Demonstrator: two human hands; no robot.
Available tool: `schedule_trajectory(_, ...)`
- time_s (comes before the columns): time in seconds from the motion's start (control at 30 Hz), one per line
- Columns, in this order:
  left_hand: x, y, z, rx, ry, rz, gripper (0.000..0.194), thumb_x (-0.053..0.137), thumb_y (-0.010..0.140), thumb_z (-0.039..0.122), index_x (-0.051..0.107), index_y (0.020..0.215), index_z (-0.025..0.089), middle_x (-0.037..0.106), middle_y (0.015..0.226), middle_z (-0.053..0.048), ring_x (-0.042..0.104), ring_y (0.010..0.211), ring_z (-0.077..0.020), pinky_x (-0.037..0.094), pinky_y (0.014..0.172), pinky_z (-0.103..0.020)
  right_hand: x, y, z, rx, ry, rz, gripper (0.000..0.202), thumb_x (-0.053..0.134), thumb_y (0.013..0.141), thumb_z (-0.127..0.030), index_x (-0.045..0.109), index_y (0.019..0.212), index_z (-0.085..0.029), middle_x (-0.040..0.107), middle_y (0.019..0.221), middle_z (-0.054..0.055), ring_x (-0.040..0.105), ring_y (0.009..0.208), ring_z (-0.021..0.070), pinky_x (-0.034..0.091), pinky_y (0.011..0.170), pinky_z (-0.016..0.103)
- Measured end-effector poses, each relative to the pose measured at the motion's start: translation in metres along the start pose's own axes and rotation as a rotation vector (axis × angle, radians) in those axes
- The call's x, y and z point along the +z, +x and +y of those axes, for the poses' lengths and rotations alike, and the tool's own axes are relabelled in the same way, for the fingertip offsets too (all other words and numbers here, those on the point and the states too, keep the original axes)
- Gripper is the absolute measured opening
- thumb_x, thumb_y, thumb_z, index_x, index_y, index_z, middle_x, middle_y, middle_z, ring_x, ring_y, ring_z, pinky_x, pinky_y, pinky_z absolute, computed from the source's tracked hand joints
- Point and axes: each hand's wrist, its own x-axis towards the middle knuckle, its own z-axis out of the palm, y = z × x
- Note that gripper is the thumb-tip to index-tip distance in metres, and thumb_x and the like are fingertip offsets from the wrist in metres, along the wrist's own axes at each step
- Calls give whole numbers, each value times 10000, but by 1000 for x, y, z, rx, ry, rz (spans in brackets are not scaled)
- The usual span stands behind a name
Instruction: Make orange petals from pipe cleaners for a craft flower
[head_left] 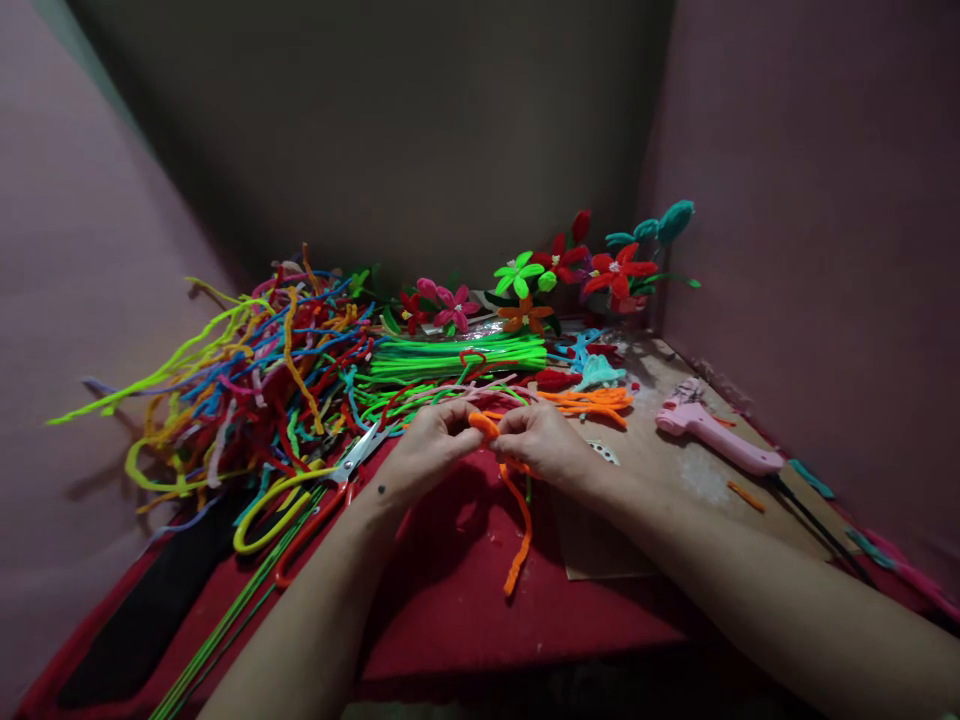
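Both hands meet over the near middle of the red-covered table. My left hand pinches one side of an orange pipe cleaner, bent into a small loop between the fingertips. From the other side my right hand pinches the same piece, and its free tail hangs down below the fingers. A little green shows beside the tail. Just beyond my right hand lies a bunch of orange pipe cleaners. Scissors with red and yellow about the handles lie left of my left forearm.
A tangled heap of colourful pipe cleaners fills the left. Green pipe cleaners lie across the middle, with finished fuzzy flowers behind. A pink glue gun with a black cord rests on a board at right. Walls stand close around.
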Motion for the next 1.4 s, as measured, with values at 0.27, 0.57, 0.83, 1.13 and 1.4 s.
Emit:
schedule_trajectory(0.27, 13, 2, -15, -80, -300, 61, 145, 624, 642, 250, 602, 732, 138, 559, 631, 32, 431, 525, -62, 339, 519, -187, -2, -3, -5, 77, 160, -57, 170, 577, 577, -165, 459, 455, -167, 419, 371, -73, 316, 339, 46, 215, 363, 197)
schedule_trajectory(0.57, 10, 0, -4, -30, -127, 72, 182, 670, 647, 305, 642, 715, 138, 596, 664, 9, 471, 571, -84, 369, 568, -203, -3, 0, -2, 128, 166, -36, 137, 578, 557, -175, 488, 455, -159, 391, 334, -73, 305, 329, 55, 208, 356, 208)
schedule_trajectory(0.83, 23, 3, -11, 26, 5, 122, 207, 574, 715, 323, 634, 697, 126, 612, 694, -26, 528, 663, -136, 407, 644, -235, 3, 0, 2, 55, 82, 24, 106, 507, 552, -140, 479, 451, -156, 377, 353, -74, 293, 349, 45, 208, 371, 201)
schedule_trajectory(1.13, 9, 1, -6, 8, -210, 144, 162, 667, 646, 282, 613, 696, 138, 571, 634, 20, 479, 587, -91, 381, 596, -211, 1, -3, 0, 71, 237, -91, 166, 571, 594, -158, 472, 461, -157, 398, 342, -71, 315, 324, 52, 219, 363, 206)
schedule_trajectory(1.4, 5, 2, -9, 17, -97, 184, 201, 604, 715, 315, 576, 631, 134, 452, 511, 49, 354, 469, -57, 282, 476, -202, 1, -4, -2, 111, 182, -96, 219, 634, 574, -195, 464, 442, -155, 384, 347, -75, 313, 343, 51, 222, 381, 213)
